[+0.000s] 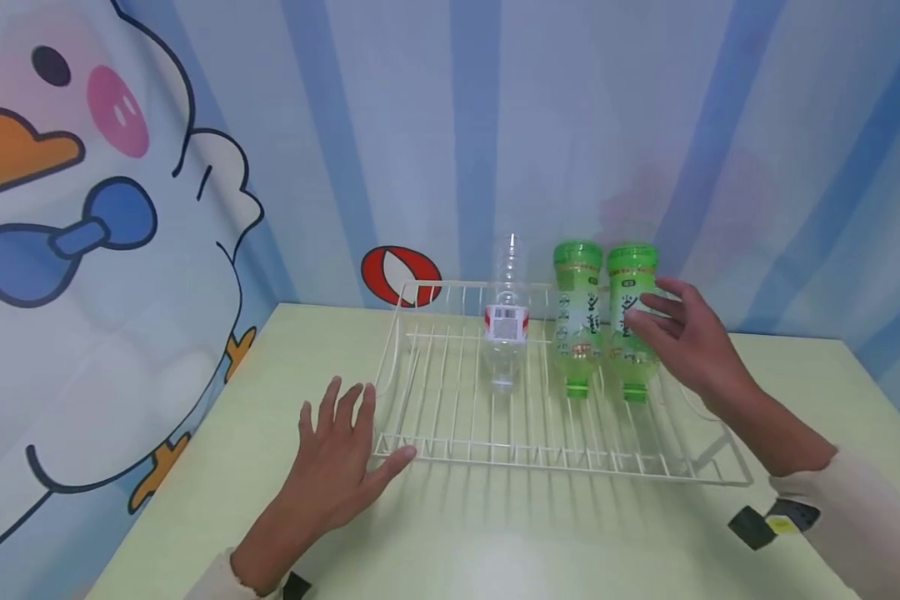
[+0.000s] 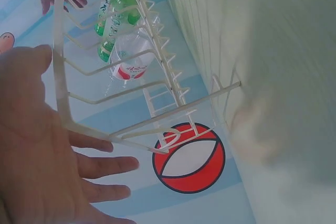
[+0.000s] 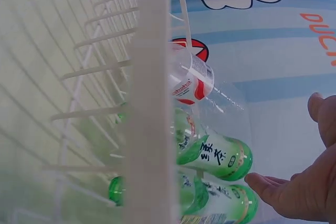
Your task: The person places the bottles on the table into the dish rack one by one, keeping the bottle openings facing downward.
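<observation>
A white wire rack (image 1: 487,454) stands on the table, with three bottles in it, caps down. One is a clear plastic bottle (image 1: 506,354) with a red-and-white label. Beside it stand two green-capped tea bottles, a middle one (image 1: 578,325) and a right one (image 1: 630,333). My right hand (image 1: 682,342) is beside the right tea bottle, fingers loosely bent; whether the fingertips touch it I cannot tell. My left hand (image 1: 337,467) lies spread at the rack's front left corner, holding nothing. In the left wrist view its thumb (image 2: 37,59) is against or very near the rack's frame.
The pale yellow-green table (image 1: 495,542) extends in front of the rack and to both sides. Behind it hangs a blue striped backdrop (image 1: 570,125) with a printed duck (image 1: 120,333) on the left and a red-and-white ball (image 1: 375,271) near the rack.
</observation>
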Demonstrator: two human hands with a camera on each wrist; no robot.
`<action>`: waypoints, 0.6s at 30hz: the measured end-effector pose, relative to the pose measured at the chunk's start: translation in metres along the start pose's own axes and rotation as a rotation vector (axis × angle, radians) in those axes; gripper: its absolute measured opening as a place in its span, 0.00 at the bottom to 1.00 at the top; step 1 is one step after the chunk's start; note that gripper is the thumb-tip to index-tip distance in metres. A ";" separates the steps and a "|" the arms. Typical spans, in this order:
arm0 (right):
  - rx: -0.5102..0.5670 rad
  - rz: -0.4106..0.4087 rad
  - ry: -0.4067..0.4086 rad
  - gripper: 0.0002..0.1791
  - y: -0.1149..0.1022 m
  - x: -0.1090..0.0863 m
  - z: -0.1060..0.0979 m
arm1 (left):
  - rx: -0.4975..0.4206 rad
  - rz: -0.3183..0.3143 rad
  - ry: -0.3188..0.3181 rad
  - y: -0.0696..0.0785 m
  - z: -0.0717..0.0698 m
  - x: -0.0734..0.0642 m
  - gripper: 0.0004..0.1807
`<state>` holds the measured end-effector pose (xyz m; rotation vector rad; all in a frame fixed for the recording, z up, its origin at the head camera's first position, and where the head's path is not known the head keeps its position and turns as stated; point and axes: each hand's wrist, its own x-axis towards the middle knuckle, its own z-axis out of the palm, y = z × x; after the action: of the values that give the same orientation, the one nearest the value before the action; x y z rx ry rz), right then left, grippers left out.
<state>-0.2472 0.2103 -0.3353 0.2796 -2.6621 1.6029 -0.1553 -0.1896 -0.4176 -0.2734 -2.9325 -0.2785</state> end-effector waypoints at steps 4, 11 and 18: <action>-0.020 0.008 0.017 0.45 0.012 -0.011 -0.003 | -0.027 0.017 0.024 0.001 0.000 0.000 0.49; -0.016 -0.016 0.074 0.41 0.034 -0.030 0.003 | -0.006 0.092 0.124 -0.001 -0.009 0.013 0.47; -0.123 -0.120 0.209 0.32 0.049 -0.044 0.013 | -0.009 0.204 0.156 0.011 -0.015 0.034 0.43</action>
<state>-0.2109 0.2276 -0.3896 0.2474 -2.5208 1.3478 -0.1837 -0.1759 -0.3949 -0.5237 -2.7234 -0.2700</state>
